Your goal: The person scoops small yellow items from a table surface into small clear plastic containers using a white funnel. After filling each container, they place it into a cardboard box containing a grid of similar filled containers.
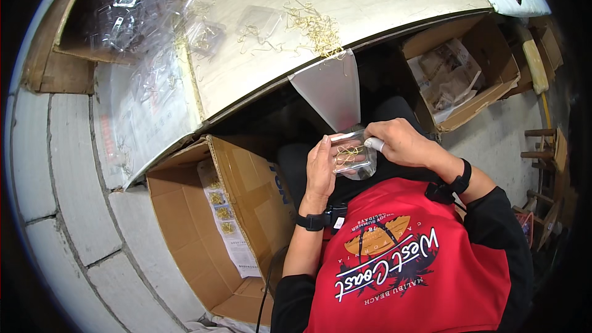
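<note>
A small clear plastic box (pixel 365 165) with thin gold wire hooks (pixel 349 155) inside is held in front of my lap. My left hand (pixel 319 169) supports it from the left side, fingers partly behind the clear plastic. My right hand (pixel 401 142) has its thumb and fingers bent at the box's upper right corner. A white covering wraps one finger of that hand. Just above the box, a pale tapered chute-like sheet (pixel 327 89) slopes down from the table edge. On the table at its top lies a tangled heap of gold wire hooks (pixel 317 29).
The pale table (pixel 240 77) spans the top. Many clear plastic cases (pixel 154 9) pile up at its left. An open cardboard box (pixel 179 222) with small packs of gold pieces stands lower left. Another cardboard box (pixel 499 65) with crumpled wrapping sits right, near a wooden stool (pixel 558 148).
</note>
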Tool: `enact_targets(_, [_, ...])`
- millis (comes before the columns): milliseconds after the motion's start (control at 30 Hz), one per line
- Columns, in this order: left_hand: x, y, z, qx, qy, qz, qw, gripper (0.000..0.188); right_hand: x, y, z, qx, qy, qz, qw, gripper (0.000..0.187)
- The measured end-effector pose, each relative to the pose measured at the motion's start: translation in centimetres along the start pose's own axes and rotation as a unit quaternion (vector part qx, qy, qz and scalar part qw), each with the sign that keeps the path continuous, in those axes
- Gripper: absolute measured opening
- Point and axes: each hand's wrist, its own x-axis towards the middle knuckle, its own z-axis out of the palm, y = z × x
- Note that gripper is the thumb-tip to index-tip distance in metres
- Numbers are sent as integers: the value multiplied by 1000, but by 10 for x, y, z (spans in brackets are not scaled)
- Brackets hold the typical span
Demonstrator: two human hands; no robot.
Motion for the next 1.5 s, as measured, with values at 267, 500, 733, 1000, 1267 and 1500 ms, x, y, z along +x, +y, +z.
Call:
enact_targets(267, [4,-8,0,-17,15,-6,1000,43,2,-12,-1,-12,8,-12,1000,12])
enact_targets(500, [2,-7,-9,-19,38,-12,999,22,32,-23,-27,-25,201,-104,974,17])
enact_targets(733, [3,-33,-64,-13,55,-45,997,34,90,-23,-86,-58,283,-125,949,21])
enact_targets(1000, [43,-33,-32,-46,53,-61,996,41,161,-23,-107,-1,254,-112,961,28])
enact_targets(1267, [63,-43,-17,-103,23,-41,994,44,190,32,-81,-228,193,-118,947,38])
enact_targets(1500, [63,-54,-24,-138,16,-21,990,47,154,10,-55,-243,291,-40,925,56])
